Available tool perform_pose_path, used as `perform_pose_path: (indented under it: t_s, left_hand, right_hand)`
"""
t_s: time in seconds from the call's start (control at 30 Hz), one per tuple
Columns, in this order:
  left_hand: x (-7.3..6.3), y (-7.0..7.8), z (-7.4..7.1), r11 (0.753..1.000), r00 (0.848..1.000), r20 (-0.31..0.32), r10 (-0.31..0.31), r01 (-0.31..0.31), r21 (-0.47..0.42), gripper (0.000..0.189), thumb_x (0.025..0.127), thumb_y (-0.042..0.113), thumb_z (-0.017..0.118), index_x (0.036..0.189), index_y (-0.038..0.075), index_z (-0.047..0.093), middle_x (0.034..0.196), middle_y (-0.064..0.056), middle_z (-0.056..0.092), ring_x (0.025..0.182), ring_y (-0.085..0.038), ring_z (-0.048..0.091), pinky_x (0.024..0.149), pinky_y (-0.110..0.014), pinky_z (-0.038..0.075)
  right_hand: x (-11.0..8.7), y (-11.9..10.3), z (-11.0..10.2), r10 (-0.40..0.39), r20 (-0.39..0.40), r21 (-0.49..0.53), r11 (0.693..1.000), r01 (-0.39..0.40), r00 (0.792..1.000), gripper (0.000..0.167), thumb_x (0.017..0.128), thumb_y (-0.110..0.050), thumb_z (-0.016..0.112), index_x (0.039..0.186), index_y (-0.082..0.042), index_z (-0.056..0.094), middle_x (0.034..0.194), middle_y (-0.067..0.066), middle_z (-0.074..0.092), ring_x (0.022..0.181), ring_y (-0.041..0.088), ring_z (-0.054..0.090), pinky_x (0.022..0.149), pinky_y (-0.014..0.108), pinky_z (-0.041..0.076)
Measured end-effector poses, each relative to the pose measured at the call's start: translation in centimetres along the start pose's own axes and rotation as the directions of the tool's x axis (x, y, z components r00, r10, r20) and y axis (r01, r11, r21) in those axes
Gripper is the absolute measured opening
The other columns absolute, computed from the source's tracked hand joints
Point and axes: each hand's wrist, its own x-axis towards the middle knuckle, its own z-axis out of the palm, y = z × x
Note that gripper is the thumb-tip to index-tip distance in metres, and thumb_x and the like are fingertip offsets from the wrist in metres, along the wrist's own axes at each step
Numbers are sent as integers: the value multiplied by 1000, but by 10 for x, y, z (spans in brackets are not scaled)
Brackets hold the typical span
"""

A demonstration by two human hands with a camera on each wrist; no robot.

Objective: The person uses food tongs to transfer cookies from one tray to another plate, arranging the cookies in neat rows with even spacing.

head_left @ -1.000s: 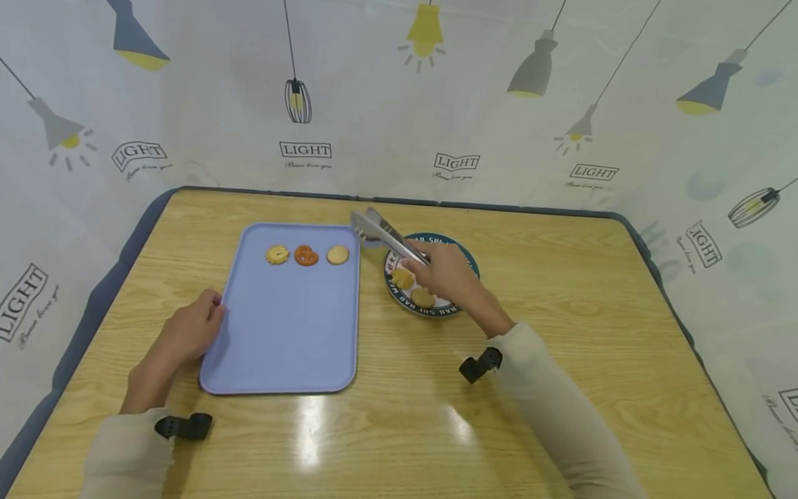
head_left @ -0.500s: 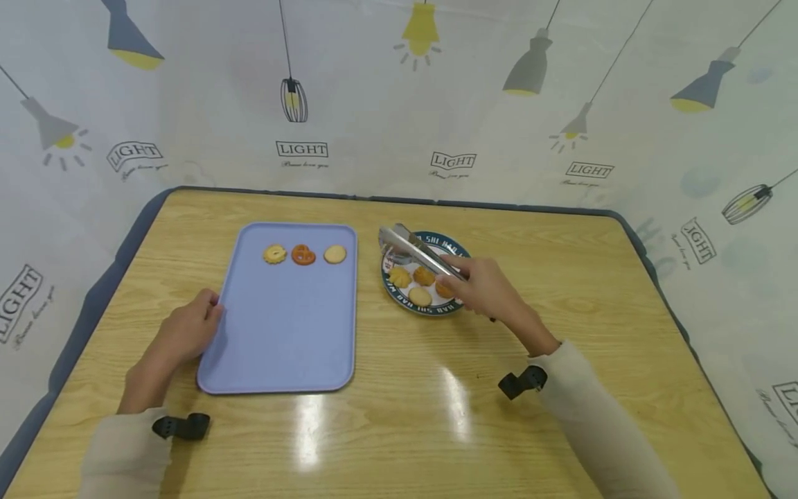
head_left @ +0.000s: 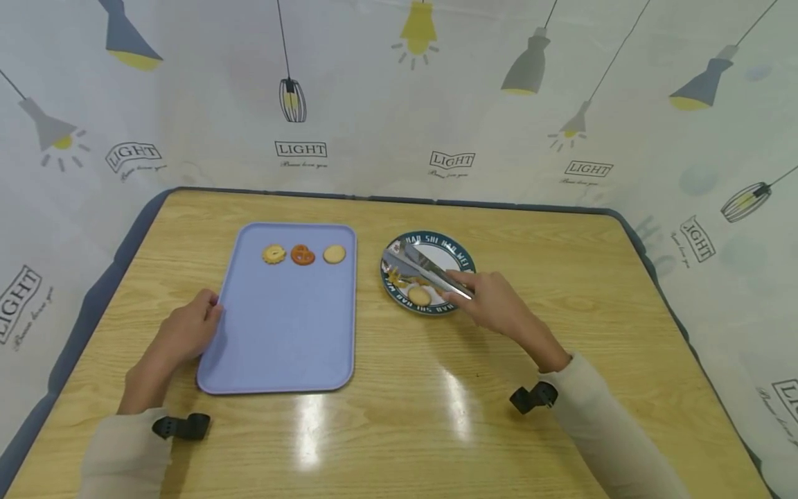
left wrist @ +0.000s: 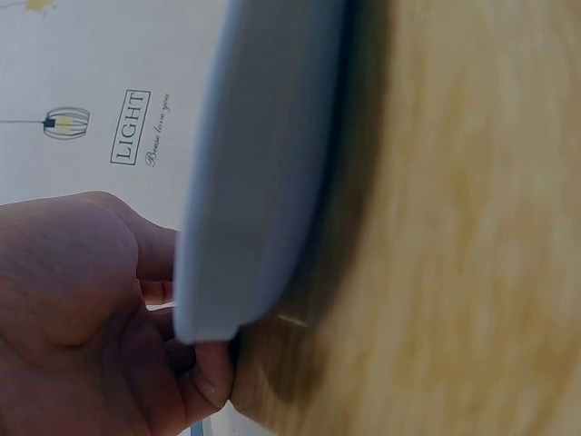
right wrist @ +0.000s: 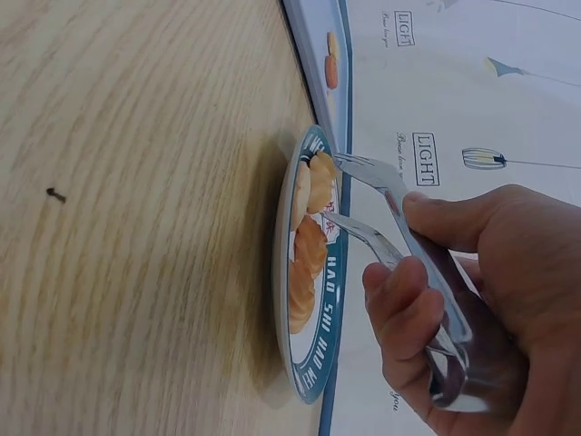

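My left hand [head_left: 187,329] grips the left rim of a lavender tray [head_left: 287,326], thumb and fingers at its edge in the left wrist view. In my right hand [head_left: 500,305] are metal tongs [head_left: 445,278], held over a round plate [head_left: 464,259] with a teal lettered rim. The tongs' tips stand apart on either side of a pale ridged cookie [right wrist: 321,180]. A round flat cookie [head_left: 420,296] lies beside it near the plate's front. Two browner cookies [right wrist: 300,295] sit closer to the hand, mostly hidden in the head view.
Along the tray's far end lie a scalloped cookie [head_left: 273,254], a pretzel-shaped cookie [head_left: 303,255] and a round cookie [head_left: 334,254]. A wooden table [head_left: 561,277] carries everything, and a lamp-printed curtain [head_left: 368,90] hangs behind and at both sides.
The tongs have moved right from the tray's far corner and then lowered onto the plate's left part among the cookies. My left hand keeps its grip on the tray.
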Motion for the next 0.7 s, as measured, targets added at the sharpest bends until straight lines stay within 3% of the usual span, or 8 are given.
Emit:
perform_pose_path:
  t_s: [0.2,0.43,0.7]
  left_hand:
    - [0,-1,1,1000,1000,-1,1,-1,1,39,107,19,32,130,-12,40,87,-18,56,72,-25,52,58,-33,41]
    - [0,-1,0,1000,1000,-8,11,-11,1,39,107,19,32,129,-12,41,86,-17,56,71,-24,52,57,-32,40]
    - [0,0,0,1000,1000,-7,16,-16,0,40,107,19,31,129,-13,41,86,-19,58,71,-25,54,57,-32,41]
  right_hand:
    - [-3,-2,4,-22,-12,-60,998,21,1000,53,97,-35,64,142,-8,54,59,-2,50,44,8,32,46,25,32]
    - [-3,-3,6,-19,-22,-104,994,17,1000,53,97,-34,64,141,-8,54,72,5,62,47,9,37,48,26,35]
    - [-7,-3,13,-94,-84,-260,963,69,992,54,97,-36,63,143,-10,52,86,15,71,49,12,44,50,27,37]
